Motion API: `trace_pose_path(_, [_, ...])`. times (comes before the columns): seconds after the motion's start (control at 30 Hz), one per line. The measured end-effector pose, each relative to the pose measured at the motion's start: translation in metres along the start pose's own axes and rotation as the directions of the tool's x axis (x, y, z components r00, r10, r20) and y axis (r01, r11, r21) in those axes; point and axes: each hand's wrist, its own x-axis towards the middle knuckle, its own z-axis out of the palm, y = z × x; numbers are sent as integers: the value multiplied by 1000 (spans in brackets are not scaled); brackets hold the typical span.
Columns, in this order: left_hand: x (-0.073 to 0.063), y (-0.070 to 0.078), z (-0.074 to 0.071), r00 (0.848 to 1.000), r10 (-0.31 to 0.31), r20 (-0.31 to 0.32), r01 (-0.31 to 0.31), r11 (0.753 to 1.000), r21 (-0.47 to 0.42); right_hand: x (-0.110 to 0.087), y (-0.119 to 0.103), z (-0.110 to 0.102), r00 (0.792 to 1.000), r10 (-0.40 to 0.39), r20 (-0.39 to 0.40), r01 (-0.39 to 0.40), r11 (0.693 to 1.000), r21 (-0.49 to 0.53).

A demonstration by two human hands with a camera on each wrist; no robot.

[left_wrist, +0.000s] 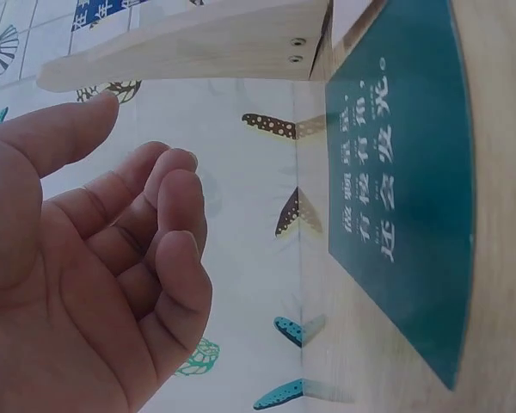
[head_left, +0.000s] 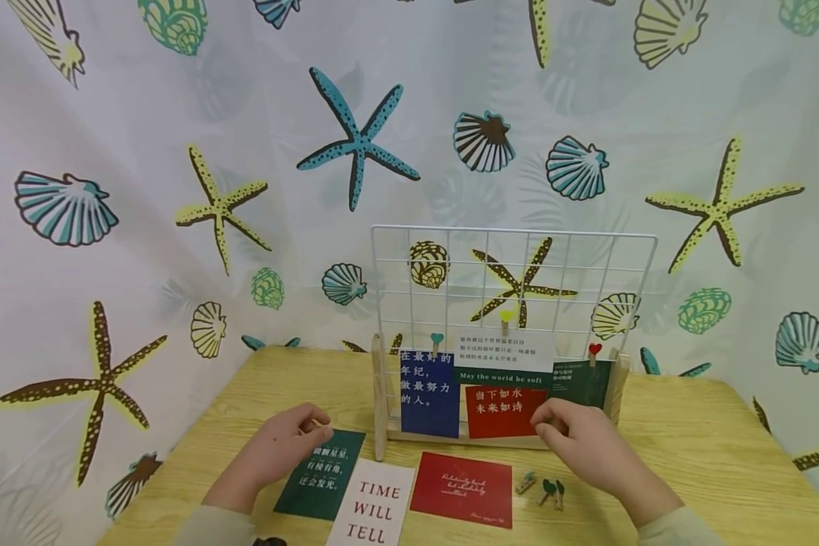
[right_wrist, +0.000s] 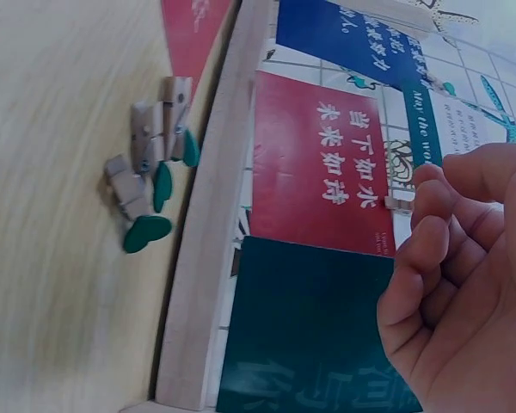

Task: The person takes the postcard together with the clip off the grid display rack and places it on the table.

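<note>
Key relation: dark green card (head_left: 324, 478) vs left grip (head_left: 287, 444). Card is flat on the counter (head_left: 689, 425), lower centre-left of the head frame, just right of and below the grip. Fingers overlap its upper-left edge in that view, but the left wrist view shows a gap, so no contact.

Card's long axis leans upper right to lower left; left forearm leans the same way, only flatter. TIME WILL TELL card (head_left: 365, 509) is just beside its right edge.

Left is clearly the nearer one. Right grip (head_left: 576, 436) is well apart, lower right of the head frame, flat red card (head_left: 460, 489) in between.

Left grip: empty, fingers in a loose relaxed curl, thumb apart. Right grip: fingers loosely bent, thumb near the index, nothing visible in it. It's at the hanging red card (head_left: 505, 421) and hanging green card (head_left: 590, 383); can't tell if it touches either. Loose clips (right_wrist: 144, 142) sit below it in the head frame.
</note>
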Motion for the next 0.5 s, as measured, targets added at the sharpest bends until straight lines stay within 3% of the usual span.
trace_pose_path(0.5, [3, 34, 9, 995, 103, 3, -103, 995, -19, 5, -17, -22, 997, -60, -37, 60, 998, -25])
